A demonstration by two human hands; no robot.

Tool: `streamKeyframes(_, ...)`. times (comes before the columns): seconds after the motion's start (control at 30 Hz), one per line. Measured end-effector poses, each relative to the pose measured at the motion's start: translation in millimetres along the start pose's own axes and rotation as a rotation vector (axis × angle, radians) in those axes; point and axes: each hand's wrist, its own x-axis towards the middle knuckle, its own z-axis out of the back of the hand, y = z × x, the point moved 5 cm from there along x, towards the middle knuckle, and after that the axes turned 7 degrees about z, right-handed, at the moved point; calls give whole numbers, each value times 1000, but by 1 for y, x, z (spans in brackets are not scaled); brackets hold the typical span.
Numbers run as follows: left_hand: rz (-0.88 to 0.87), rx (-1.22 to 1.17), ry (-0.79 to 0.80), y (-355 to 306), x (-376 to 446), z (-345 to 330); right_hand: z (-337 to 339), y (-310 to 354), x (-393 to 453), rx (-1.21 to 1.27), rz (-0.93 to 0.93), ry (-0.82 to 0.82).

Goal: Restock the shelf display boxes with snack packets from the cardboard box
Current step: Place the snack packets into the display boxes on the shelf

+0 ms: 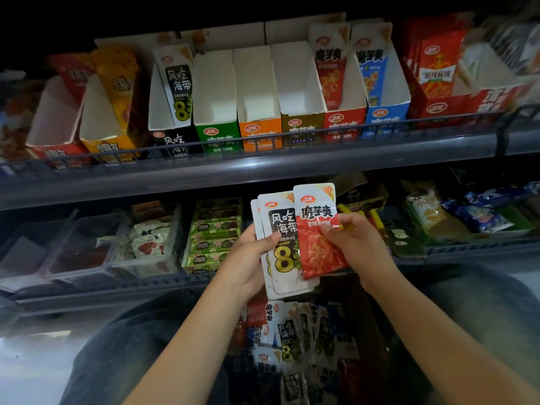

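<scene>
My left hand (248, 258) grips a small stack of white-and-black snack packets (282, 252) in front of the lower shelf. My right hand (353, 238) pinches a red packet (317, 244) that overlaps the right side of that stack. Below my hands, between my knees, the cardboard box (365, 331) holds several mixed packets (292, 340). On the upper shelf stands a row of display boxes: a black box (172, 141) with one matching packet, green (217, 135), orange (258, 133) and olive (302, 127) boxes showing bare white insides, and a red box (343, 124) with one red packet.
A wire rail (263, 141) runs along the upper shelf front. Red and yellow boxes (96, 135) stand at the left, a blue box (385, 118) and wide red box (444, 106) at the right. The lower shelf holds clear bins (87, 247), green packs (213, 238) and bagged snacks (467, 217).
</scene>
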Motion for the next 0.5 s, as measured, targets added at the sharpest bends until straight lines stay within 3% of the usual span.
streamKeyframes(0.33, -212, 134, -102, -40, -17, -30, -5, 50, -6, -192, 316, 8)
streamKeyframes(0.5, -268, 103, -90, -82, -22, -49, -2, 92, 9, -190, 373, -6)
